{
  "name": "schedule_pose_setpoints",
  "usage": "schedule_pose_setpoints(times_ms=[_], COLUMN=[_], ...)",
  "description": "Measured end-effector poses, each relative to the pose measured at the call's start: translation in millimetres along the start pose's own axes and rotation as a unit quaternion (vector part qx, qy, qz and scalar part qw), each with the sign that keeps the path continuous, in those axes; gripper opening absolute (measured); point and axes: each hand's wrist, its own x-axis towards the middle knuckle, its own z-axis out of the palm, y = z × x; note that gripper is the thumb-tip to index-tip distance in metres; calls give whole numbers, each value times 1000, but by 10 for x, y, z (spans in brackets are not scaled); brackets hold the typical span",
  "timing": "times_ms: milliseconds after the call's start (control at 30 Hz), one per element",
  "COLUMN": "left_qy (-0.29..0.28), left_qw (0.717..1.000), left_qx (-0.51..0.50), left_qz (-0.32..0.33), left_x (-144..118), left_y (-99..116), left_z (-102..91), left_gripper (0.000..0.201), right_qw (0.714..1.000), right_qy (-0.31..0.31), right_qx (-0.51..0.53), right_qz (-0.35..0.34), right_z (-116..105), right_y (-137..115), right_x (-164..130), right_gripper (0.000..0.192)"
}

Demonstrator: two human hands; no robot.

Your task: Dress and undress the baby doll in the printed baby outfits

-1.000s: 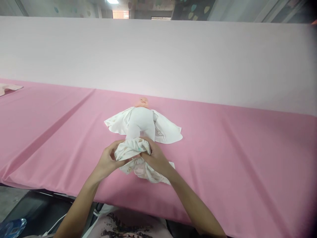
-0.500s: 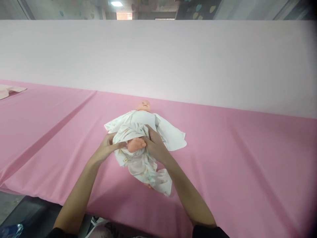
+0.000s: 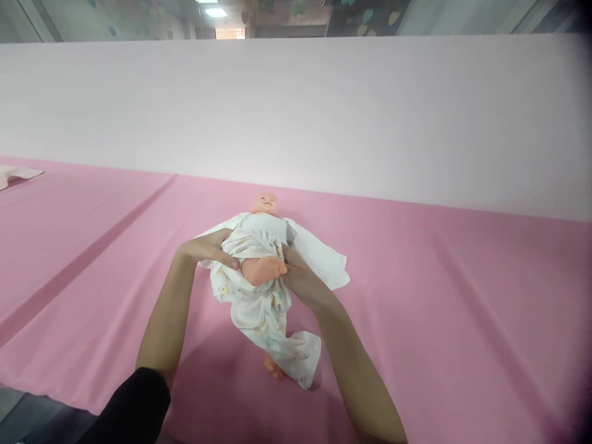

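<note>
— Can you see what the hands are doing from where you stand?

— Partly. The left hand [image 3: 210, 246] is curled shut on the bunched white trousers [image 3: 252, 296] at the doll's [image 3: 261, 243] hip. The right hand [image 3: 298, 277] is half buried in the same cloth; the fingers seem closed on it, but most of them are hidden.

— And the doll itself?

— It lies on its back in the middle of the pink tablecloth [image 3: 439, 296], head pointing away from the person. One bare foot [image 3: 263, 269] sticks out between the two hands. The other foot [image 3: 272, 367] only peeps out under the loose trouser leg that trails toward the person.

— What is under the doll?

— An open white shirt [image 3: 324, 259], spread to both sides. The doll's arms I cannot make out; cloth covers them.

— Anything else on the table?

— A bit of pale cloth [image 3: 16, 174] at the far left, cut off by the edge of view. Behind the table runs a plain pale partition [image 3: 296, 111]. Above it only a strip of the room shows, with a ceiling light [image 3: 216, 12].
</note>
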Motion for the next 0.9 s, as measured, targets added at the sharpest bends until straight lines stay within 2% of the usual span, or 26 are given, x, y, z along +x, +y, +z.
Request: schedule_pose_setpoints(times_ms=[200, 333, 533, 767, 900], left_qy=[19, 49, 129, 129, 95], left_qw=[998, 995, 983, 979, 969], left_qx=[-54, -82, -133, -159, -227], left_qz=[13, 15, 1, -14, -6], left_x=[29, 37, 109, 104, 147], left_y=[-227, -279, -291, -413, -523], left_z=[-52, -40, 15, -36, -42], left_gripper=[42, 45, 40, 49, 59], right_qw=[997, 998, 994, 995, 992], right_qy=[-57, -39, -26, 60, 49], right_qx=[-11, -46, -107, -8, 43], right_qz=[51, 25, 16, 78, 112], right_z=[-55, -74, -133, -217, -234], right_y=[46, 73, 161, 366, 418], right_x=[65, 93, 124, 275, 301], right_gripper=[42, 45, 45, 52, 49])
